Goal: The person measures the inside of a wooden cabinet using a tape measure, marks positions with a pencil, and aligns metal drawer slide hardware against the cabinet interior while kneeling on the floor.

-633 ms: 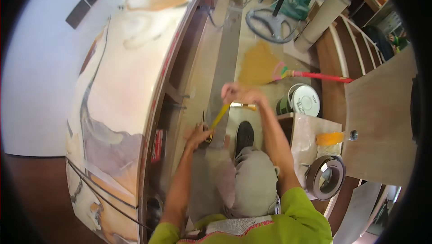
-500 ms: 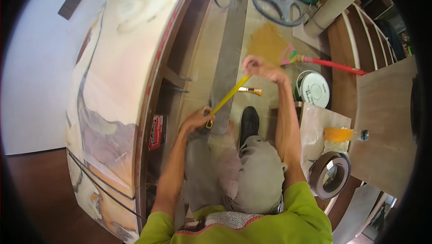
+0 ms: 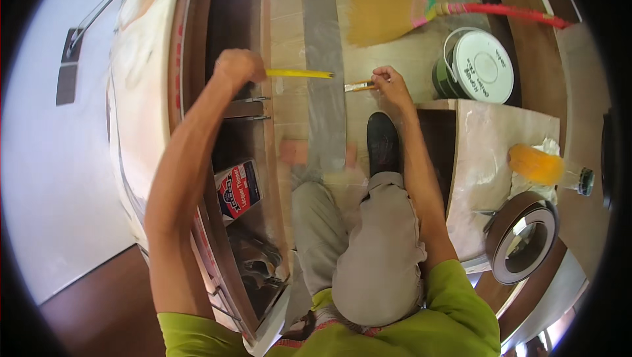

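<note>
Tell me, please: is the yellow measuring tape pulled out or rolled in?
Pulled out: the yellow tape extends rightward from the left hand.

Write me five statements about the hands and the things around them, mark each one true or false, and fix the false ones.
1. A yellow measuring tape extends from the left hand. True.
2. The bucket stands open, without a lid. False: a white lid covers it.
3. The right hand is at the handle end of the paintbrush. True.
4. The shoe in view is white. False: it is black.
5. The broom has a red handle. True.
</note>
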The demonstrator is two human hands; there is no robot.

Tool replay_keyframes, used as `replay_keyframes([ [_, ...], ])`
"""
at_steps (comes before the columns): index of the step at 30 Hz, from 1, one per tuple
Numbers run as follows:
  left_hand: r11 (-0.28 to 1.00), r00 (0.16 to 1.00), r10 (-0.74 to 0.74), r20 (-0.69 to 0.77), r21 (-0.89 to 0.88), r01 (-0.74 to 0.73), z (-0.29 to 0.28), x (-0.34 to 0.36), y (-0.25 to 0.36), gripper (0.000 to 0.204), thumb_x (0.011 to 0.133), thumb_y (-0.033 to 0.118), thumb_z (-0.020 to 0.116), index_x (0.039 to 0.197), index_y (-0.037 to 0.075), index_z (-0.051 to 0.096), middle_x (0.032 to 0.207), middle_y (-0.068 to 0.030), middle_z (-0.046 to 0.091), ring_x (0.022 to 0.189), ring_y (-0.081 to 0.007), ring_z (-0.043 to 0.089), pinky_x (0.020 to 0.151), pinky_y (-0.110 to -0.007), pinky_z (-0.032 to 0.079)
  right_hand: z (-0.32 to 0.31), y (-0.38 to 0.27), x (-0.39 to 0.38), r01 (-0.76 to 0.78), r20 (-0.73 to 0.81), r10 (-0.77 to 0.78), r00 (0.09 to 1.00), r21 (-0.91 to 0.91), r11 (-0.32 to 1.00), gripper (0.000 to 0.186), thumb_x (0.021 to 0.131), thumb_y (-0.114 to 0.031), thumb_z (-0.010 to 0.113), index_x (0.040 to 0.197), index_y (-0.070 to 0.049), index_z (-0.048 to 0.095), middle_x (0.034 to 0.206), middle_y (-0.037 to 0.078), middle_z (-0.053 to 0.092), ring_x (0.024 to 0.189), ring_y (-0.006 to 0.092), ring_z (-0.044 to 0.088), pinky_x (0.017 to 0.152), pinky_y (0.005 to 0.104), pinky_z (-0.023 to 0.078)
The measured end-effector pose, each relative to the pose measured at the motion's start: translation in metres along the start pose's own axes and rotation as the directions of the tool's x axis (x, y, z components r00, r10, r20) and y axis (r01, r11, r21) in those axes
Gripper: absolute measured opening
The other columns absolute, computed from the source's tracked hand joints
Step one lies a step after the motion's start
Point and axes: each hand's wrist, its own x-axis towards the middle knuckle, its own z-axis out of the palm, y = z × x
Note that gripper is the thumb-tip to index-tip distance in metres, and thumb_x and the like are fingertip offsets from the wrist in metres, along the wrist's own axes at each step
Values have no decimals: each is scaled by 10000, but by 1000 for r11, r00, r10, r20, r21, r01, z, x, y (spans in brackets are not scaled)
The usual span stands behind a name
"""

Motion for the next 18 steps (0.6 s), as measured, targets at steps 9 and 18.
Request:
replay_keyframes([
  [9, 943, 908, -265, 323, 283, 174, 6, 72, -25, 318, 865, 174, 580, 1135, 85, 722, 1047, -120, 726, 925, -320, 719, 744, -533, 593, -20, -27, -17, -172, -12, 175, 984, 148, 974, 288, 921, -178, 645, 1155, -14, 612, 901, 46, 618, 788, 121, 583, 717, 255, 492],
  [18, 953, 902, -230, 365, 271, 133, 52, 102, -65, 407, 809, 192, 563, 1179, 102, 705, 1148, -120, 700, 1080, -296, 680, 871, -458, 550, -24, -11, -17, -228, 18, 227, 974, 70, 971, 308, 930, -188, 638, 1186, -19, 612, 900, 50, 610, 785, 117, 573, 730, 261, 482],
])
